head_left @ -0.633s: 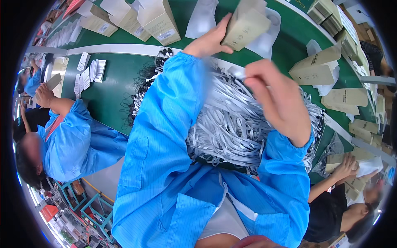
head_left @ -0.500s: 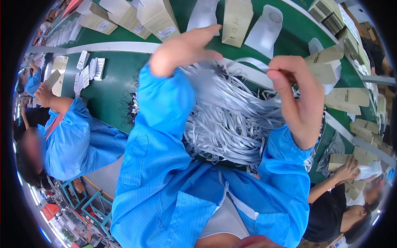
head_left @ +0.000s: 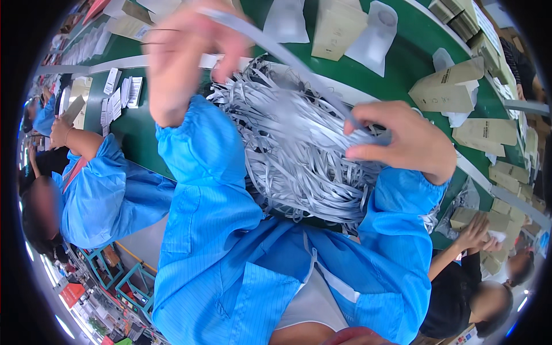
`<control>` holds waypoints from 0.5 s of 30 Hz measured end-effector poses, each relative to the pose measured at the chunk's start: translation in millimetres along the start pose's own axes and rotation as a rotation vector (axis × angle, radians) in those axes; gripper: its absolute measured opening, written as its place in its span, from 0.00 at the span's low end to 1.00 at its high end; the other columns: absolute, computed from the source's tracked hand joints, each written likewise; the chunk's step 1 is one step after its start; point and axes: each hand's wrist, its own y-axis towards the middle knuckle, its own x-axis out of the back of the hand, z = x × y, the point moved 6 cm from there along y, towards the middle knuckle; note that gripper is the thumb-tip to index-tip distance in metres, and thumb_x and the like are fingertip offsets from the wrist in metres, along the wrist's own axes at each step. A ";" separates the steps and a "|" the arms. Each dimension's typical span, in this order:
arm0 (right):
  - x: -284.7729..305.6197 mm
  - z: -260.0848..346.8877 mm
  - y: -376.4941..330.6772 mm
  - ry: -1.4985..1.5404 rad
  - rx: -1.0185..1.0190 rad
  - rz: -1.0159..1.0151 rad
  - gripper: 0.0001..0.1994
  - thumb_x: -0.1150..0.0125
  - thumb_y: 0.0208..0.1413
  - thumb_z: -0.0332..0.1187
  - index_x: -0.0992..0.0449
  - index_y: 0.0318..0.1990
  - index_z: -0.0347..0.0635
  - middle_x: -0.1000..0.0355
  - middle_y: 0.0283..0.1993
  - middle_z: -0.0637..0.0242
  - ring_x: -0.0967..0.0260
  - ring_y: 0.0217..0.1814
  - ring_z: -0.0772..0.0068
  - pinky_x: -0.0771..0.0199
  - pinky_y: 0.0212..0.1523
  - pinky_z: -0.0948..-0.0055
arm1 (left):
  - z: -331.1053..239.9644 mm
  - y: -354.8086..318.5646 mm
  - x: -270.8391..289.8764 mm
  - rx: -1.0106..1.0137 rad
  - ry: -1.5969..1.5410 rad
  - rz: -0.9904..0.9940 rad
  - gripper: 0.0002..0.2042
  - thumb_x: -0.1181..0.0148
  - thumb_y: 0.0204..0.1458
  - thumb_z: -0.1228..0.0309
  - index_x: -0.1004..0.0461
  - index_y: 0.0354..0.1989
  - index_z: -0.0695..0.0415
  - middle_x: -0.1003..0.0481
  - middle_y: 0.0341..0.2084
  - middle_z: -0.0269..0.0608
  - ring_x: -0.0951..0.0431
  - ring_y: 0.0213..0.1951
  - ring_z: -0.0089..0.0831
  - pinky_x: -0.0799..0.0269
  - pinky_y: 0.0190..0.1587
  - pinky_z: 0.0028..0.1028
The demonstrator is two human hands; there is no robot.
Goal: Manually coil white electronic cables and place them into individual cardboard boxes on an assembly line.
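Note:
A grey-white flat lanyard (head_left: 293,59) is drawn out slantwise between my two hands. My left hand (head_left: 192,49), smeared by motion, is raised at the far left and closed on its upper end; thin dark cords show beside the fingers. Lower down on the right, my right hand (head_left: 405,138) pinches the other end between thumb and fingers. Below the stretched strap lies a large tangled heap of the same lanyards (head_left: 310,167) on the green table (head_left: 138,146), with black cord ends along its far edge.
Beige paper bags (head_left: 339,29) and white translucent sleeves (head_left: 376,37) stand beyond a pale rail. White printed cards (head_left: 121,95) lie left of the heap. A co-worker in blue (head_left: 109,195) sits at the left; another in black (head_left: 454,293) handles a box at the right.
My left hand has swung up and to the left, carrying its lanyard end away. My right hand has lowered a little and turned, and the strap now spans between them.

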 end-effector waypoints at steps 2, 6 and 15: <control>-16.5 -13.7 4.5 -0.058 0.104 0.335 0.06 0.37 0.60 0.29 0.24 0.37 0.35 0.27 0.31 0.68 0.29 0.33 0.76 0.29 0.36 0.73 | -14.6 -5.2 39.6 -0.124 -0.139 -0.499 0.16 0.53 0.69 0.65 0.31 0.26 0.55 0.37 0.16 0.27 0.40 0.15 0.22 0.39 0.26 0.24; -4.8 -48.7 13.5 0.008 -0.217 0.384 0.07 0.38 0.61 0.31 0.23 0.36 0.34 0.25 0.35 0.65 0.26 0.35 0.73 0.26 0.39 0.70 | -16.2 -35.5 120.3 -0.194 -0.613 -0.612 0.16 0.54 0.69 0.64 0.32 0.27 0.53 0.40 0.18 0.29 0.39 0.20 0.24 0.40 0.31 0.24; 80.0 29.0 -41.0 0.369 0.500 -0.916 0.15 0.52 0.70 0.40 0.27 0.43 0.34 0.33 0.61 0.42 0.35 0.66 0.44 0.35 0.64 0.53 | 30.4 -42.5 36.5 0.827 0.227 0.154 0.12 0.45 0.65 0.66 0.24 0.43 0.64 0.22 0.34 0.40 0.24 0.40 0.27 0.31 0.49 0.26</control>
